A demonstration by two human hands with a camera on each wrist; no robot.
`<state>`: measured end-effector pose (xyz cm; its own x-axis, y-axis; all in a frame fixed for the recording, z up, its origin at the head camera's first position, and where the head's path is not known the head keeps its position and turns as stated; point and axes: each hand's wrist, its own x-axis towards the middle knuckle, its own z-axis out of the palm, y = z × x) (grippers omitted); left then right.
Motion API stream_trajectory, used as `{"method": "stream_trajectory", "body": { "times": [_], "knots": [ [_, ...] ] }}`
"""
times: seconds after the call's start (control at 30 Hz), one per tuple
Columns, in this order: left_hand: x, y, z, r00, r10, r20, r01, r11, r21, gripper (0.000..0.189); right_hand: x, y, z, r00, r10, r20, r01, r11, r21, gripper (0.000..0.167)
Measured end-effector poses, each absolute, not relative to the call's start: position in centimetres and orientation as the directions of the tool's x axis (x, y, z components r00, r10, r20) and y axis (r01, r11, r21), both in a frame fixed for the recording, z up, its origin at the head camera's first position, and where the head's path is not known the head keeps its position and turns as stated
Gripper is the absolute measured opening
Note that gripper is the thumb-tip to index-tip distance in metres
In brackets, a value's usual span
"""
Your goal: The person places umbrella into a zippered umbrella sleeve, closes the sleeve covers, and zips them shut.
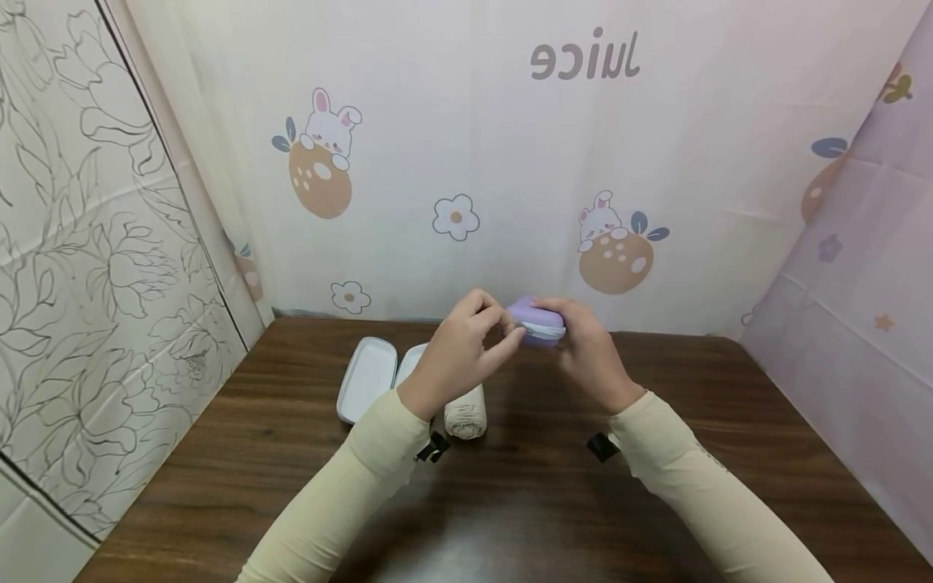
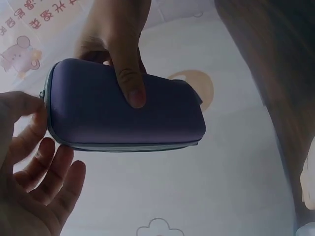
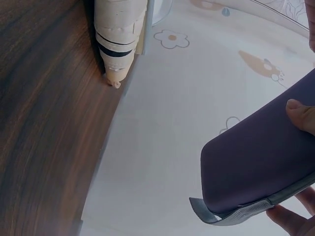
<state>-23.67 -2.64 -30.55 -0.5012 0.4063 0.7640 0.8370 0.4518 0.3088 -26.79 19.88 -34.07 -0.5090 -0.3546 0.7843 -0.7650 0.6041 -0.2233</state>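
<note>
A purple zippered case (image 1: pixel 538 320) is held up above the far part of the table. My right hand (image 1: pixel 592 352) grips it, and in the left wrist view that hand's thumb (image 2: pixel 130 88) lies across the purple shell (image 2: pixel 93 110). At the zipper end, my left hand (image 1: pixel 466 344) pinches the small zipper pull (image 2: pixel 43 94) between thumb and forefinger, the other fingers loosely curled below. The zipper line runs along the case's edge. In the right wrist view a grey fabric strip (image 3: pixel 236 214) sticks out at the case's far end.
An open white case (image 1: pixel 368 379) lies on the brown wooden table (image 1: pixel 525 486), partly behind my left arm. Beside it lies a cream roll (image 1: pixel 465 414) with a dark band, seen in the right wrist view. A printed curtain (image 1: pixel 466 121) hangs behind the table.
</note>
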Motion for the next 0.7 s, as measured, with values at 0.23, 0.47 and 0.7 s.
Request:
{"method": "stream_trajectory", "body": {
  "times": [0.23,0.47,0.7],
  "knots": [
    [-23.55,-2.56,-30.54,-0.523,0.381,0.763,0.831,0.425,0.358,0.02,-26.7,20.06,-33.89,-0.527,-0.328,0.784,-0.744,0.624,-0.239,0.072],
    [-23.21,-1.97,-30.56,-0.531,0.305,0.791,0.799,0.491,0.347,0.031,-26.61,19.89,-33.67,-0.501,-0.332,0.799,-0.753,0.622,-0.213,0.068],
    [-23.21,-2.02,-30.56,-0.538,0.306,0.786,0.784,0.523,0.333,0.015,-26.57,19.89,-33.77,-0.493,-0.337,0.802,-0.754,0.625,-0.201,0.069]
  ]
}}
